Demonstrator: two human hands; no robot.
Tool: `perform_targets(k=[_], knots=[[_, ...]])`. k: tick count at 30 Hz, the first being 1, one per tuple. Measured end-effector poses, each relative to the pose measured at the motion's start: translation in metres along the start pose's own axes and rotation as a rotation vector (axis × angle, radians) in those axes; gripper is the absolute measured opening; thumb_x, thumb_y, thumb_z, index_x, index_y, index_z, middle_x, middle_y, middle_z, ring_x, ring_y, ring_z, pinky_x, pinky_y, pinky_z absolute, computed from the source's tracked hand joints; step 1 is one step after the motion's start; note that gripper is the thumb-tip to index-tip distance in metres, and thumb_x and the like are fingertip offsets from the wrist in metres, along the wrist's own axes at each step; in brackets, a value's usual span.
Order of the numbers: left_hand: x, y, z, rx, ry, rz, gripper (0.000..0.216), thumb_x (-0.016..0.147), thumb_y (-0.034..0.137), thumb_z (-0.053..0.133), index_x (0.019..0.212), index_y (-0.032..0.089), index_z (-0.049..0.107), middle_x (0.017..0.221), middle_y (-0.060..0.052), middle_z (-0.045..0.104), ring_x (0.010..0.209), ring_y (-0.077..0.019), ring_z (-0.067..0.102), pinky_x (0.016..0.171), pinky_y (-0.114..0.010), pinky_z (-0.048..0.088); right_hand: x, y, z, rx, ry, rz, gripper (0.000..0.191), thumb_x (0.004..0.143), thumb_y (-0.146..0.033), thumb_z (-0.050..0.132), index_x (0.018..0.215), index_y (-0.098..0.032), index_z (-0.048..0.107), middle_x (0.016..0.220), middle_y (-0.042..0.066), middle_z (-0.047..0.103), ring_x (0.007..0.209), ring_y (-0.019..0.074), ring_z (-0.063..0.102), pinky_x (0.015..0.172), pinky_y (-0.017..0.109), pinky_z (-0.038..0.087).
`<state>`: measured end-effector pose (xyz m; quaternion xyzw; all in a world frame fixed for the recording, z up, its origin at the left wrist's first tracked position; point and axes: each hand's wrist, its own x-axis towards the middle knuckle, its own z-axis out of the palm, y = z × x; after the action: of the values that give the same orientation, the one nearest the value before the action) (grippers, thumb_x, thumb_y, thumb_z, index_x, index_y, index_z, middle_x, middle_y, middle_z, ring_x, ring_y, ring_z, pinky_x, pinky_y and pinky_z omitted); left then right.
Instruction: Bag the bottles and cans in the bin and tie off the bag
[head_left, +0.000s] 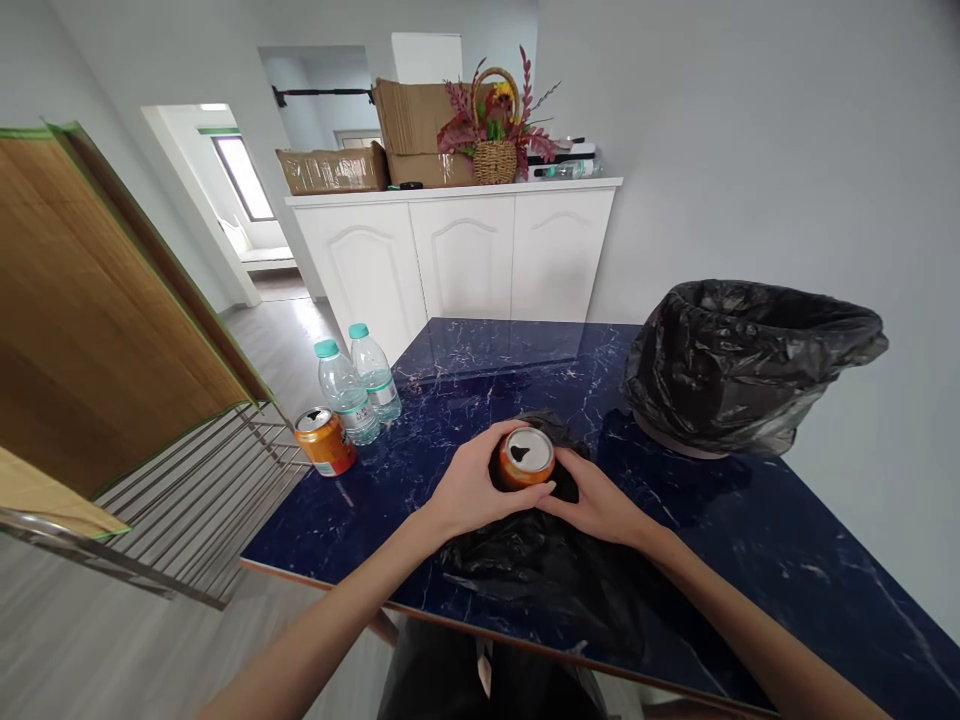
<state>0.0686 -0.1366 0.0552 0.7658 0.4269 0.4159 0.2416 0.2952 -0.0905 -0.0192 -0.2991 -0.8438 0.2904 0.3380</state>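
An opened orange soda can (528, 455) stands upright near the front middle of the table, over a crumpled black plastic bag (540, 580). My left hand (476, 480) is wrapped round the can's left side, its thumb across the front. From the right, my right hand (596, 500) curves in, fingertips against the can and thumb close to the left thumb. Black plastic shows inside the curve of the right hand and behind the can. The can's base is hidden.
At the table's left edge stand a second orange can (326, 443) and two clear bottles (347, 395). A bin lined with a black bag (735, 370) sits at the right. Beyond the dark blue table (480, 350) is a white cabinet (469, 255); a metal rack (202, 510) stands left.
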Motion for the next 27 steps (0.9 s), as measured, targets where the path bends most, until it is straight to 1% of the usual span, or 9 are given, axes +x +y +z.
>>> perform_targets(k=[3, 5, 8, 12, 15, 18, 20, 24, 27], knots=[[-0.005, 0.0, 0.004, -0.008, 0.052, -0.038, 0.057, 0.081, 0.046, 0.09, 0.128, 0.025, 0.067, 0.128, -0.008, 0.077, 0.116, -0.0288, 0.074, 0.105, -0.041, 0.057, -0.003, 0.004, 0.005, -0.027, -0.008, -0.014, 0.063, 0.104, -0.054, 0.064, 0.159, -0.027, 0.046, 0.158, 0.016, 0.059, 0.146, 0.0348, 0.057, 0.121, 0.055, 0.047], [-0.008, 0.002, 0.004, -0.028, 0.088, -0.055, 0.049, 0.082, 0.044, 0.089, 0.123, 0.025, 0.069, 0.123, -0.007, 0.078, 0.112, -0.0276, 0.075, 0.102, -0.04, 0.058, -0.005, 0.007, 0.006, -0.051, -0.027, -0.014, 0.068, 0.103, -0.056, 0.065, 0.161, -0.027, 0.043, 0.159, 0.016, 0.058, 0.147, 0.0348, 0.057, 0.121, 0.055, 0.048], [-0.012, 0.012, -0.005, -0.1, 0.165, -0.097, 0.046, 0.084, 0.043, 0.086, 0.123, 0.024, 0.07, 0.128, -0.008, 0.077, 0.117, -0.0285, 0.074, 0.106, -0.042, 0.057, -0.008, 0.014, 0.007, -0.105, -0.056, 0.003, 0.079, 0.099, -0.059, 0.07, 0.164, -0.025, 0.039, 0.161, 0.018, 0.055, 0.149, 0.0352, 0.055, 0.122, 0.056, 0.047], [-0.031, 0.032, -0.038, -0.248, 0.288, -0.173, 0.045, 0.087, 0.049, 0.082, 0.122, 0.024, 0.068, 0.139, -0.011, 0.074, 0.132, -0.0346, 0.069, 0.115, -0.05, 0.054, -0.012, 0.024, 0.004, -0.19, -0.088, 0.038, 0.081, 0.098, -0.063, 0.07, 0.162, -0.022, 0.042, 0.163, 0.02, 0.053, 0.152, 0.0381, 0.051, 0.125, 0.06, 0.042], [-0.06, 0.033, -0.073, -0.209, 0.471, -0.269, 0.055, 0.086, 0.06, 0.079, 0.125, 0.024, 0.065, 0.133, -0.011, 0.076, 0.127, -0.0382, 0.071, 0.109, -0.053, 0.059, -0.014, 0.031, 0.0, -0.235, -0.103, 0.07, 0.079, 0.1, -0.066, 0.065, 0.163, -0.022, 0.042, 0.162, 0.02, 0.054, 0.151, 0.0394, 0.051, 0.123, 0.061, 0.044], [-0.095, 0.013, -0.109, -0.001, 0.789, -0.368, 0.063, 0.085, 0.066, 0.078, 0.131, 0.025, 0.063, 0.131, -0.008, 0.074, 0.125, -0.036, 0.071, 0.108, -0.05, 0.059, -0.016, 0.033, -0.003, -0.267, -0.099, 0.105, 0.078, 0.103, -0.068, 0.06, 0.164, -0.023, 0.041, 0.161, 0.02, 0.055, 0.15, 0.0401, 0.053, 0.121, 0.061, 0.046], [-0.115, -0.009, -0.129, 0.064, 0.908, -0.414, 0.066, 0.086, 0.067, 0.077, 0.134, 0.025, 0.06, 0.13, -0.007, 0.073, 0.124, -0.0332, 0.07, 0.111, -0.049, 0.057, -0.016, 0.032, -0.004, -0.281, -0.091, 0.116, 0.078, 0.103, -0.067, 0.058, 0.164, -0.022, 0.04, 0.163, 0.02, 0.054, 0.15, 0.04, 0.053, 0.122, 0.06, 0.046], [-0.137, -0.048, -0.156, 0.13, 0.953, -0.481, 0.075, 0.083, 0.071, 0.078, 0.135, 0.023, 0.052, 0.131, -0.01, 0.069, 0.124, -0.0321, 0.069, 0.111, -0.051, 0.055, -0.016, 0.03, -0.002, -0.298, -0.09, 0.119, 0.075, 0.105, -0.065, 0.056, 0.163, -0.02, 0.041, 0.163, 0.02, 0.054, 0.15, 0.0383, 0.053, 0.123, 0.059, 0.046], [-0.141, -0.064, -0.165, 0.181, 0.942, -0.494, 0.077, 0.081, 0.07, 0.079, 0.133, 0.021, 0.049, 0.127, -0.01, 0.067, 0.122, -0.0323, 0.068, 0.111, -0.054, 0.054, -0.016, 0.028, -0.002, -0.304, -0.103, 0.123, 0.075, 0.106, -0.065, 0.055, 0.164, -0.021, 0.04, 0.163, 0.019, 0.054, 0.149, 0.0379, 0.055, 0.121, 0.06, 0.049]])
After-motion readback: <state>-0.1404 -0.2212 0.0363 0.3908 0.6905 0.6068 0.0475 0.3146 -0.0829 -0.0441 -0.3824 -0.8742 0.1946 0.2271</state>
